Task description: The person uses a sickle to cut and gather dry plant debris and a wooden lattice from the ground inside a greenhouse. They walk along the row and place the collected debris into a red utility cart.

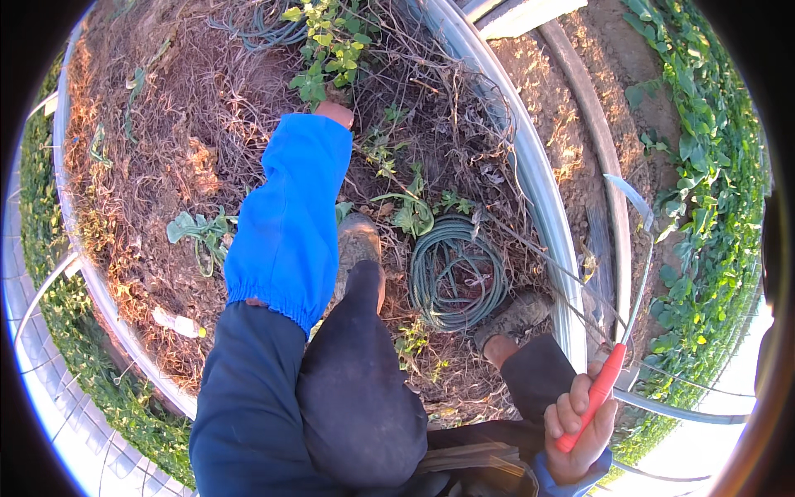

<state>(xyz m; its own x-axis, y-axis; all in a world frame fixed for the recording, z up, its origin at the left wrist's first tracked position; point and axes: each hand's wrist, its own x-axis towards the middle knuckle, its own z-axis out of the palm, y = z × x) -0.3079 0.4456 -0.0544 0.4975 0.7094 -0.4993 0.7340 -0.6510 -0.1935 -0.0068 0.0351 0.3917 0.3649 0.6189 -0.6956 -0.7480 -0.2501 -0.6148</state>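
Coiled hose (457,273) at centre; leafy plant (325,50) at 12 o'clock; sickle (623,315) at 4 o'clock, in right hand (580,431).

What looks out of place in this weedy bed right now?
A coiled green hose lies half buried in dry stems between the boots. A white scrap sits on the soil near the metal rim. The left hand grips a green weed; the right hand holds a red-handled sickle.

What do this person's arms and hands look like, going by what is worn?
The left arm wears a dark navy sleeve with a bright blue oversleeve over the forearm, gathered by elastic at the elbow end. The left hand is bare. The right hand is bare too, with a blue cuff at the wrist.
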